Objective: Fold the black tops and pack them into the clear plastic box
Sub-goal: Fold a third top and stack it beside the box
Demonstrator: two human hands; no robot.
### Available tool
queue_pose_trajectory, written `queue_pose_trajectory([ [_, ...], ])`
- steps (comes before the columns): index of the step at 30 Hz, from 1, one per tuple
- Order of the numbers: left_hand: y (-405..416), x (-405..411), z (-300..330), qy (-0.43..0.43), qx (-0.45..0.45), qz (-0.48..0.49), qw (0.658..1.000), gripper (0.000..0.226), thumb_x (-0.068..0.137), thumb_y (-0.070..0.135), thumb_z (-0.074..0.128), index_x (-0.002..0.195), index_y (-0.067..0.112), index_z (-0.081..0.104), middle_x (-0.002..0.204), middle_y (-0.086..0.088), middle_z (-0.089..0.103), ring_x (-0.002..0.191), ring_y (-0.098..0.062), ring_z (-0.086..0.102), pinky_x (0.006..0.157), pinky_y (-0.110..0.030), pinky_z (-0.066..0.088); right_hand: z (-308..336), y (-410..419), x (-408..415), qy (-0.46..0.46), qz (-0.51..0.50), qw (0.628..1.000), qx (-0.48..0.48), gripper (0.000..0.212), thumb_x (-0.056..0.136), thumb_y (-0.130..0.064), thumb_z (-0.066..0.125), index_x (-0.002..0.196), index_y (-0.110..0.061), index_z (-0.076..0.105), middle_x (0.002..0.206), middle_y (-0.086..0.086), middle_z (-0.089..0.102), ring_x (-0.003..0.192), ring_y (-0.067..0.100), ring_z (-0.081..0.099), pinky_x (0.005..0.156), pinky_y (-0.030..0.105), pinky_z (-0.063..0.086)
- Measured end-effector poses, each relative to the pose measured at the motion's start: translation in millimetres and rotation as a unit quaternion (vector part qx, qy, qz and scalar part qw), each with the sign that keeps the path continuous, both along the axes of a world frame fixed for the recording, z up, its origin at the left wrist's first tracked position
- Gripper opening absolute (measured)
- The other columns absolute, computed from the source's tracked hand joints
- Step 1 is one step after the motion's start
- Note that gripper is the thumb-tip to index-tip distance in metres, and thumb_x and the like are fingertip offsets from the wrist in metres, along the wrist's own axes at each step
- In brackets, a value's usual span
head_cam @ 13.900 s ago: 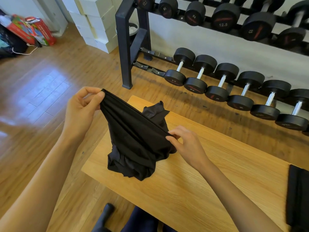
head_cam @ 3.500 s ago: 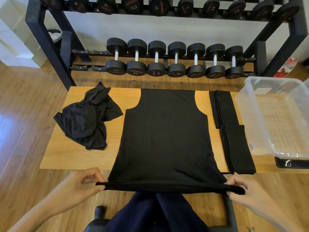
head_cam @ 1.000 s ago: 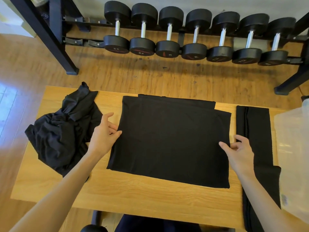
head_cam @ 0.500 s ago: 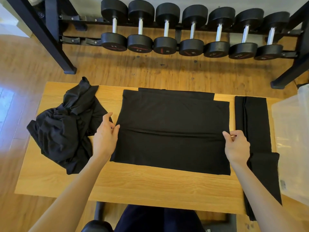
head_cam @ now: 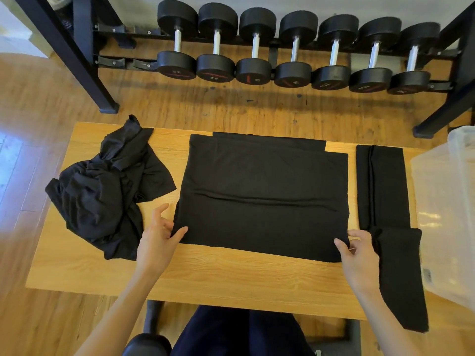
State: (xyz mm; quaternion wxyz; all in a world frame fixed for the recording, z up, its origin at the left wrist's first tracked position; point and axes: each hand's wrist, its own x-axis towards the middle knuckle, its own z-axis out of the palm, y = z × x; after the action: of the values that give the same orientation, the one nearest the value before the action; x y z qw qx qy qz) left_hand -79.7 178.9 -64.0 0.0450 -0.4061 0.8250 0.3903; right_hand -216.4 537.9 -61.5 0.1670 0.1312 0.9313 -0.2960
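Observation:
A black top (head_cam: 262,194), folded in half, lies flat in the middle of the wooden table (head_cam: 231,276). My left hand (head_cam: 159,240) pinches its near left corner. My right hand (head_cam: 359,250) pinches its near right corner. A crumpled pile of black tops (head_cam: 102,196) sits at the table's left end. Two folded black tops lie to the right, one at the back (head_cam: 380,186) and one nearer me (head_cam: 401,276). The clear plastic box (head_cam: 447,211) stands at the far right, partly cut off by the frame.
A black rack with a row of dumbbells (head_cam: 293,52) stands on the wooden floor behind the table. My dark trousers (head_cam: 239,332) show below the table's near edge.
Both hands have slid down the top's side edges, from its middle to its near corners, and now pinch them. The camera view has shifted slightly.

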Motion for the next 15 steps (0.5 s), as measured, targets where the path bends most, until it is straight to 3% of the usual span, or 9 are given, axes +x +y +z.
queue_pose_trajectory([
  [4, 3, 11, 1, -0.005, 0.038, -0.018, 0.999, 0.074, 0.083, 0.014, 0.076, 0.144, 0.022, 0.035, 0.082, 0.004, 0.056, 0.075, -0.014, 0.06, 0.073, -0.028, 0.048, -2, 6, 3, 0.008, 0.043, 0.998, 0.052, 0.038, 0.092, -0.015, 0.064, 0.125, -0.002, 0.049, 0.105, 0.02, 0.064, 0.092, 0.035, 0.065, 0.074, 0.038, 0.05],
  [6, 5, 21, 2, -0.01, 0.049, -0.02, 0.999, 0.077, 0.082, 0.012, 0.078, 0.145, 0.023, 0.035, 0.083, 0.002, 0.057, 0.074, -0.015, 0.06, 0.074, -0.027, 0.048, 1, 11, 6, 0.008, 0.051, 0.997, 0.064, 0.038, 0.093, -0.013, 0.063, 0.126, -0.002, 0.049, 0.098, 0.013, 0.063, 0.09, 0.034, 0.066, 0.074, 0.038, 0.051],
  [9, 9, 38, 1, -0.022, 0.046, -0.047, 0.998, 0.082, 0.079, 0.012, 0.08, 0.146, 0.022, 0.033, 0.083, 0.002, 0.058, 0.071, -0.014, 0.061, 0.069, -0.022, 0.047, -1, 23, 12, 0.004, 0.083, 0.993, 0.079, 0.037, 0.092, -0.011, 0.063, 0.125, -0.001, 0.049, 0.075, -0.002, 0.057, 0.068, 0.019, 0.063, 0.059, 0.027, 0.046],
  [11, 14, 47, 1, -0.041, 0.045, -0.067, 0.996, 0.085, 0.078, 0.014, 0.08, 0.147, 0.022, 0.032, 0.083, 0.003, 0.058, 0.07, -0.013, 0.061, 0.068, -0.024, 0.05, -4, 30, 16, -0.008, 0.092, 0.991, 0.092, 0.037, 0.092, -0.012, 0.063, 0.125, -0.002, 0.05, 0.07, -0.002, 0.056, 0.061, 0.01, 0.056, 0.053, 0.023, 0.04],
  [13, 19, 51, 4, -0.055, 0.033, -0.063, 0.996, 0.086, 0.078, 0.019, 0.081, 0.148, 0.022, 0.031, 0.088, 0.004, 0.058, 0.072, -0.013, 0.06, 0.069, -0.029, 0.053, -4, 34, 20, 0.004, 0.102, 0.988, 0.119, 0.038, 0.09, -0.014, 0.067, 0.123, -0.003, 0.052, 0.081, 0.004, 0.06, 0.067, 0.015, 0.058, 0.056, 0.026, 0.043],
  [15, 25, 50, 7, -0.042, -0.05, -0.053, 0.996, 0.08, 0.08, 0.026, 0.079, 0.147, 0.022, 0.034, 0.103, 0.003, 0.056, 0.083, -0.013, 0.059, 0.073, -0.032, 0.054, -1, 30, 22, 0.078, 0.142, 0.97, 0.183, 0.04, 0.084, -0.014, 0.073, 0.118, -0.004, 0.057, 0.102, 0.014, 0.06, 0.086, 0.026, 0.06, 0.067, 0.037, 0.051],
])
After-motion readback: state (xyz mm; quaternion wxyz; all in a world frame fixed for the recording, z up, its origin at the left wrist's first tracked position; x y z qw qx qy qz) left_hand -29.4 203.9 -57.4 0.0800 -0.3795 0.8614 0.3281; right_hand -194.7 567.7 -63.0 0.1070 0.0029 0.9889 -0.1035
